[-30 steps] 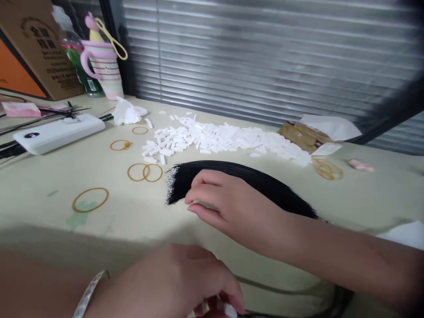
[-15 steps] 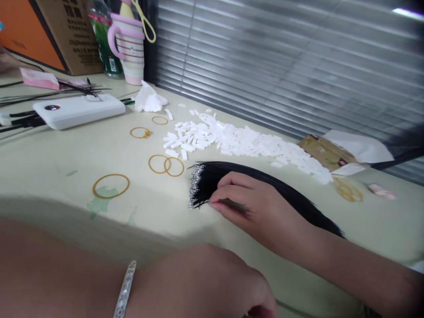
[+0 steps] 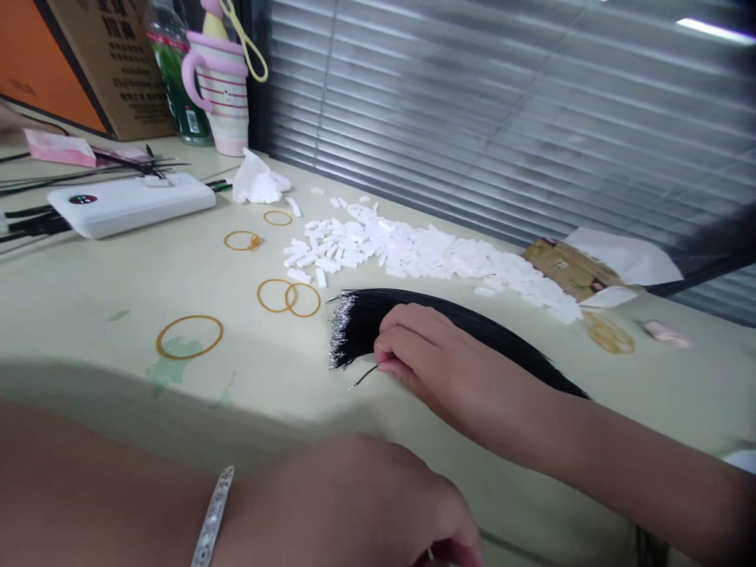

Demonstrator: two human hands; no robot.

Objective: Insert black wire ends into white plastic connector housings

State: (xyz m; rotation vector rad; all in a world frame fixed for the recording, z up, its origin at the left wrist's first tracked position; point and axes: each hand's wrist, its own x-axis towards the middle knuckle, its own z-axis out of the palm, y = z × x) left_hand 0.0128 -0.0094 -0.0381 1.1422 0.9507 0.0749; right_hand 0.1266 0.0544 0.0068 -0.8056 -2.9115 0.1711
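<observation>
A fanned bundle of thin black wires (image 3: pixel 366 315) with bare silver tips lies on the pale green table (image 3: pixel 88 291). My right hand (image 3: pixel 440 358) rests on the bundle near its tips, fingers pinched on a single black wire (image 3: pixel 365 376) that sticks out toward me. My left hand (image 3: pixel 378 512), with a silver bracelet (image 3: pixel 211 520) on the wrist, is curled closed at the bottom edge; what it holds is mostly hidden. A heap of small white plastic pieces (image 3: pixel 425 252) lies just beyond the wires.
Several yellow rubber bands (image 3: pixel 189 336) lie left of the wires. A white power bank (image 3: pixel 133 203), crumpled tissue (image 3: pixel 255 181), pink striped cup (image 3: pixel 224 87), green bottle and cardboard box (image 3: pixel 118 63) stand at the back left. A brown packet (image 3: pixel 561 264) lies by the window blinds.
My right hand has drawn one wire out of the bundle's near edge. The view has shifted slightly; my left hand stays closed at the bottom.
</observation>
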